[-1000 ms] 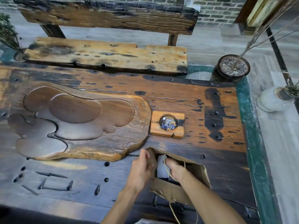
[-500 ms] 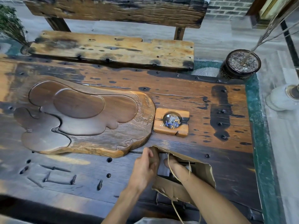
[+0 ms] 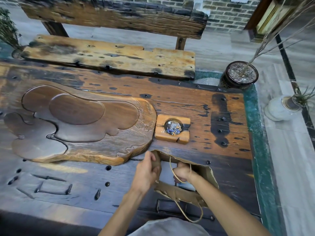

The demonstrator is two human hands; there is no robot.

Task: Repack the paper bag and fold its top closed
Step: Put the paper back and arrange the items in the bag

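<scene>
Gripping the left edge of the paper bag (image 3: 202,171) at its open mouth, our left hand (image 3: 146,172) has its fingers curled around the brown paper and its thumb pressed on the rim. Our right hand (image 3: 183,172) sits inside the mouth with the fingers folded down out of sight, so we cannot tell whether they hold anything; a loop of the bag's twine handle (image 3: 172,169) lies across its knuckles. Between our two hands we see something pale (image 3: 166,172) inside the bag, too hidden to name. The bag stands open near the front edge of the table (image 3: 221,126), right of centre, with its torn top edge ragged on the right side and a second twine handle (image 3: 192,213) hanging off its near side over the table edge. Just beyond the bag, a small wooden ashtray (image 3: 172,129) sits on the table, apart from the bag, with bits in its round bowl. To its left, touching or nearly so, lies a large carved wooden tray (image 3: 81,123). Farther off, a weathered wooden bench (image 3: 110,57) runs along the far side of the table. On the floor to the right stand a dark round planter (image 3: 240,75) and a pale pot (image 3: 279,108).
</scene>
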